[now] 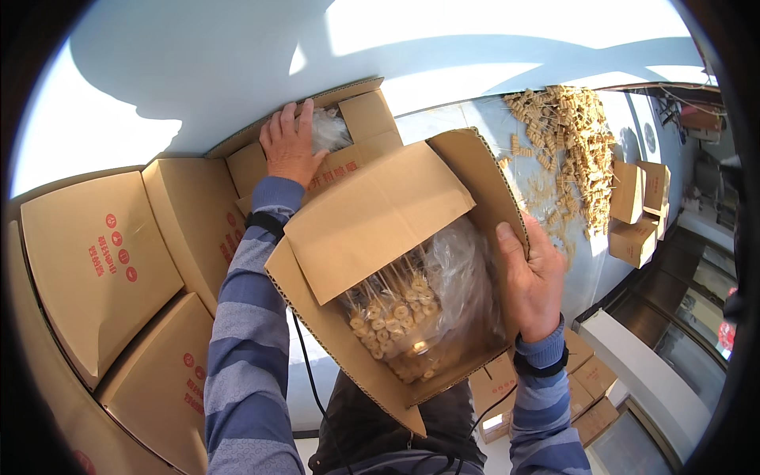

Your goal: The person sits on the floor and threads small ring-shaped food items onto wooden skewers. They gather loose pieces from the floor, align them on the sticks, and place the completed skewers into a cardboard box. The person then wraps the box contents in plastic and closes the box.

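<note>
An open cardboard box (380, 226) is tilted in front of my body. Inside it, skewers threaded with pale ring-shaped pieces (393, 314) lie in a clear plastic bag (463, 273). My right hand (532, 275) grips the box's right side flap, thumb on the inner face and fingers behind. Beyond it to the left stands a second open box (370, 119) with crumpled clear plastic (329, 131) showing between its flaps. My left hand (291, 146) rests over that opening with its fingers stretched out, beside the plastic.
Closed cardboard boxes (99, 237) are stacked along the left. A large heap of loose skewered pieces (574, 150) lies on the floor at the far right, near several boxes (637, 202). More boxes (582, 372) stand low on the right. A pale wall (222, 71) runs behind.
</note>
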A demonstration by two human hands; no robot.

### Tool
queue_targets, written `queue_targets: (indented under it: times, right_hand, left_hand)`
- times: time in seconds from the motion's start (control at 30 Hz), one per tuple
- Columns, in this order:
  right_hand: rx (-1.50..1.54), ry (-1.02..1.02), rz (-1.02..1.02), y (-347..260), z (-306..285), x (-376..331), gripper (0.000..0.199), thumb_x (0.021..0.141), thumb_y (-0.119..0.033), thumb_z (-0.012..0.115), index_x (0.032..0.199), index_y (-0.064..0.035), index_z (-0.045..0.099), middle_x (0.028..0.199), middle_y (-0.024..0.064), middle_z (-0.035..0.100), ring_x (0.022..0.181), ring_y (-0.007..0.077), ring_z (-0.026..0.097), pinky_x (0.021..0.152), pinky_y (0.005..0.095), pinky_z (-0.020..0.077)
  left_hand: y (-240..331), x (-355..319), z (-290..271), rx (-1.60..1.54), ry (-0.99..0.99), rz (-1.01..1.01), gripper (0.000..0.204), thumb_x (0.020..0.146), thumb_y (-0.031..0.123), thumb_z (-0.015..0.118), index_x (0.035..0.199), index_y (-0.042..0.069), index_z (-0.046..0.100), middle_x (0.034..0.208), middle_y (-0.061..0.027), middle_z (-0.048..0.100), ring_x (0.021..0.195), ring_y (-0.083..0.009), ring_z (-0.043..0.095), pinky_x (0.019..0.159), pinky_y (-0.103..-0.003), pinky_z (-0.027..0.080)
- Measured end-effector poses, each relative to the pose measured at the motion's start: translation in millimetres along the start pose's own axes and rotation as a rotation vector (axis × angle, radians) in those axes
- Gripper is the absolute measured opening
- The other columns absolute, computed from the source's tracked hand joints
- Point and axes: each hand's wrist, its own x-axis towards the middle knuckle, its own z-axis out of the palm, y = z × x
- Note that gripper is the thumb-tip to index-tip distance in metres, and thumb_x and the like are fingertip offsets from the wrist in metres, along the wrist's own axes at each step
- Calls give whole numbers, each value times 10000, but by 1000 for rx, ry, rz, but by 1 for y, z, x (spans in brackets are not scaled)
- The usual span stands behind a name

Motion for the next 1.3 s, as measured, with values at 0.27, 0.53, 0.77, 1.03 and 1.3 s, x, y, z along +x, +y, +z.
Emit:
queue_targets:
  times: [0.27,0.53,0.77,1.03,1.3]
  right_hand:
    - [110,7,-1,9,4,-1,306,999,-122,621,1268,23,635,1038,117,735,919,125,652,840,286,519]
    - [125,4,5,12,3,-5,299,1010,-132,603,1274,5,640,997,71,731,870,90,611,806,264,507]
    - [175,61,30,19,4,-8,287,1012,-136,606,1249,22,642,983,59,718,862,94,599,809,262,500]
    - [103,32,7,23,-3,-31,283,1004,-106,619,1241,48,634,1024,55,705,920,96,583,838,263,479]
    - [217,105,65,31,-9,-26,268,1005,-97,626,1236,37,642,1090,24,677,991,84,559,900,235,443]
  left_hand:
    - [-19,-4,-9,-63,-135,-166,631,920,300,658,1468,81,434,1373,-176,493,1351,-385,391,1108,-570,295]
    - [-20,12,-14,-115,-19,-183,372,989,260,554,1307,73,602,1179,-158,568,1157,-345,516,982,-549,387]
    - [-31,-35,18,-98,-276,-179,280,960,255,584,1209,188,693,1130,-101,615,1082,-346,583,949,-532,429]
    - [-47,-65,64,-328,-36,-177,308,939,234,613,1222,151,700,1165,-107,632,1086,-344,582,926,-475,473]
    - [-45,-84,70,-283,11,-82,368,952,205,596,1313,147,633,1272,-118,589,1172,-333,550,1026,-480,418]
